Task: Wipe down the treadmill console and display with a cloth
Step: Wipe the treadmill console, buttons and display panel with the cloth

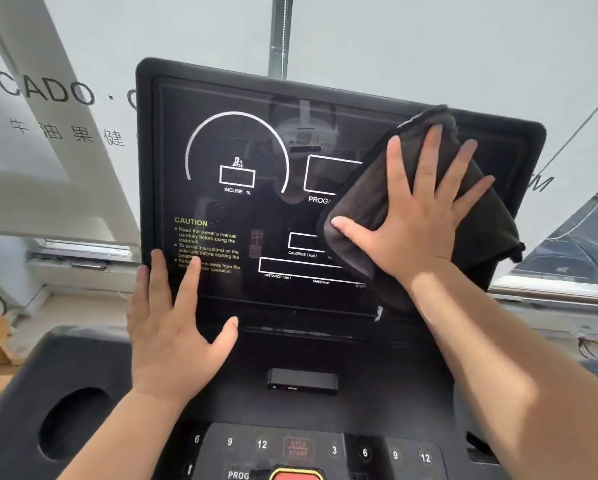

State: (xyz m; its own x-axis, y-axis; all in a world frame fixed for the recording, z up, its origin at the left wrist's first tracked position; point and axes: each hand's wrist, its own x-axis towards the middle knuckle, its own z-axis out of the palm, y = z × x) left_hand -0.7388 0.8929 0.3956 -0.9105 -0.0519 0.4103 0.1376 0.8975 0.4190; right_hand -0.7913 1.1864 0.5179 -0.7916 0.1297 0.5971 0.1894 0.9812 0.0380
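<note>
Cloth: here it is, a dark grey-brown folded microfibre cloth, flat against the right half of the glossy black display panel and covering most of the readout boxes on that side.
Right hand: the right hand lies on top of the cloth, palm down. All five fingers are spread wide and straight, with the thumb reaching to the cloth's left fold. That spread looks meant to put pressure across the whole pad rather than one spot.
Left hand: the left hand is bare, fingers straight and a little apart. The fingertips touch the panel's lower left corner over the yellow caution text, and the thumb angles out toward the ledge below. I read it as a brace, steadying the tilted panel against the push of the wiping hand.
Progress: mid-wipe on the display, I'd say, and the left half with the incline arc lies uncovered.
Edges: the cloth's top corner reaches the raised black bezel at the upper right, and its right side hangs over the panel's edge. There's little travel left that way.
Open room: a long clear run leftward across the glass, until the cloth meets the bracing fingers, which would have to lift.
Console below: the matte black console deck shows a round cup-holder recess, a small black slot block, the numbered key strip and a red stop button. None of it is under the cloth.
</note>
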